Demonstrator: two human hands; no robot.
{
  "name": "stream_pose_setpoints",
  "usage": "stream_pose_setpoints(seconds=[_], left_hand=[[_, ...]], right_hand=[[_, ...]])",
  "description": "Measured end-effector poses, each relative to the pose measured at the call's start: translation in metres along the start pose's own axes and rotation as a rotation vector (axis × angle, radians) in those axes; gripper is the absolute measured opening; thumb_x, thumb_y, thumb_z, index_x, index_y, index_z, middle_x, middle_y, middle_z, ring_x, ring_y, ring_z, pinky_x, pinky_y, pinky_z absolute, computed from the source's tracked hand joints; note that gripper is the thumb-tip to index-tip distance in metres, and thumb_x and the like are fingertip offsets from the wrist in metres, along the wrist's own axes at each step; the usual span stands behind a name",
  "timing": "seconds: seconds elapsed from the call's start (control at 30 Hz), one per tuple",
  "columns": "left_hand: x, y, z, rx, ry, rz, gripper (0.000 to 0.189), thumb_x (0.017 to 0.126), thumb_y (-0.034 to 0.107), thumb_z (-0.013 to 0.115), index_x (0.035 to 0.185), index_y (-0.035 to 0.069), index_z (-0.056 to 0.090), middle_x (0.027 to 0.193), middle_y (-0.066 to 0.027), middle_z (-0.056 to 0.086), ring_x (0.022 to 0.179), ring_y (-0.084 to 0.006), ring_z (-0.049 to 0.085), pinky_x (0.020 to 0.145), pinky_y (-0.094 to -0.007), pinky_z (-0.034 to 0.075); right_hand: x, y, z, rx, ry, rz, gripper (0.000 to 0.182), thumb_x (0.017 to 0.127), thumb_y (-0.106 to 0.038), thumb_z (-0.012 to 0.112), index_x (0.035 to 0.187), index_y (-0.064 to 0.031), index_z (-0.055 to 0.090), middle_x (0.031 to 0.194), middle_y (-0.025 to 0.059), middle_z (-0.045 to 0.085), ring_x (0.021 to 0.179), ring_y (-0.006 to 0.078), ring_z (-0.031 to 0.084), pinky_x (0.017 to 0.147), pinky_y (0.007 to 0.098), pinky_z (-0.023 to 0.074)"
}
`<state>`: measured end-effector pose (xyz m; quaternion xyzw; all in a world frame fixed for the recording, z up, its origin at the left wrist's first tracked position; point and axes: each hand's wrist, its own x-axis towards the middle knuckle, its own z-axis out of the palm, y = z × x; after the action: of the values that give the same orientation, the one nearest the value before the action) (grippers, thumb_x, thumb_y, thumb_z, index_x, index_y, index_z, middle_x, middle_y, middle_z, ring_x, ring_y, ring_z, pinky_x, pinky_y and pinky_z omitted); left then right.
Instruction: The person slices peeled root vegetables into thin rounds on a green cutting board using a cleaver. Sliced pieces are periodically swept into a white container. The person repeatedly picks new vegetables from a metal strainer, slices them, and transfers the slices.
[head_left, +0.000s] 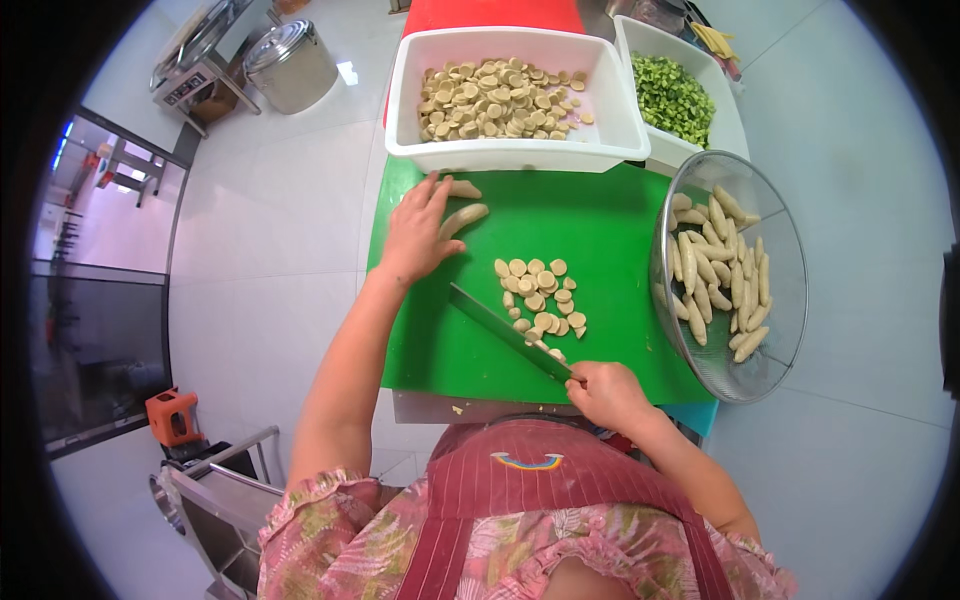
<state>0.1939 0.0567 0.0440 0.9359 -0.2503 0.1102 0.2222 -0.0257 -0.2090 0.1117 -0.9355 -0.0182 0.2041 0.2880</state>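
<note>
My left hand (418, 234) is over the far left of a green cutting board (615, 225), fingers spread. Its fingers reach a pale peeled root (466, 190), and a second peeled root (465, 219) lies between fingers and thumb. The palm hides part of both. My right hand (611, 395) grips the handle of a cleaver-like kitchen knife (506, 330) at the near edge. The blade points up and left across the board. Several round root slices (534, 283) are scattered just beyond the blade, a few of them against it.
Behind the board, a white plastic tub (517, 156) holds many slices. Beside it, another white tub (731, 139) contains chopped green vegetable (671, 99). At the right, a wire-mesh basket (780, 367) holds whole peeled roots (724, 262). A lidded steel pot (292, 71) stands on the tiled floor.
</note>
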Motion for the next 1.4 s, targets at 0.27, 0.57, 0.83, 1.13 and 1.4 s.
stream_pose_setpoints(seconds=[0.27,0.57,0.83,1.13,1.4], left_hand=[[0.031,-0.013,0.012,-0.156,-0.271,-0.05,0.054,0.068,0.01,0.077,0.117,0.004,0.056,0.114,-0.0153,0.058,0.108,-0.0365,0.055,0.094,-0.0428,0.046],[-0.074,0.07,0.009,-0.195,-0.105,-0.065,0.05,0.065,0.011,0.078,0.107,0.001,0.053,0.096,-0.0187,0.056,0.09,-0.0381,0.054,0.079,-0.0462,0.048],[-0.108,0.097,0.019,-0.216,0.05,-0.131,0.067,0.064,0.016,0.083,0.122,0.0,0.054,0.106,-0.0173,0.056,0.096,-0.036,0.053,0.084,-0.0431,0.047],[-0.111,0.095,0.027,-0.288,0.118,-0.118,0.048,0.068,0.014,0.082,0.109,0.0,0.062,0.102,-0.0149,0.059,0.092,-0.0338,0.057,0.081,-0.0412,0.048],[-0.11,0.097,0.03,-0.324,0.17,-0.129,0.043,0.069,0.014,0.081,0.106,0.0,0.063,0.1,-0.0138,0.059,0.091,-0.0329,0.056,0.08,-0.0403,0.047]], right_hand=[[0.011,0.021,-0.016,0.068,0.162,0.136,0.02,0.084,-0.021,0.062,0.078,-0.0018,0.065,0.07,0.0201,0.064,0.066,0.0381,0.064,0.06,0.0463,0.0518],[-0.002,0.011,-0.007,0.107,0.246,0.149,0.019,0.084,-0.018,0.063,0.074,-0.0019,0.061,0.066,0.0185,0.062,0.063,0.0371,0.063,0.057,0.0456,0.0499],[0.003,-0.012,-0.009,0.068,0.258,0.084,0.015,0.084,-0.017,0.061,0.078,-0.0032,0.063,0.067,0.0175,0.062,0.063,0.0364,0.063,0.057,0.0453,0.049],[0.018,-0.032,-0.003,-0.124,0.139,0.067,0.014,0.085,-0.016,0.056,0.082,-0.0034,0.063,0.071,0.0189,0.065,0.066,0.037,0.065,0.061,0.0476,0.0518],[0.05,-0.029,0.009,-0.125,0.159,0.073,0.015,0.086,-0.016,0.055,0.083,-0.0039,0.063,0.074,0.0192,0.067,0.069,0.0386,0.065,0.063,0.0487,0.052]])
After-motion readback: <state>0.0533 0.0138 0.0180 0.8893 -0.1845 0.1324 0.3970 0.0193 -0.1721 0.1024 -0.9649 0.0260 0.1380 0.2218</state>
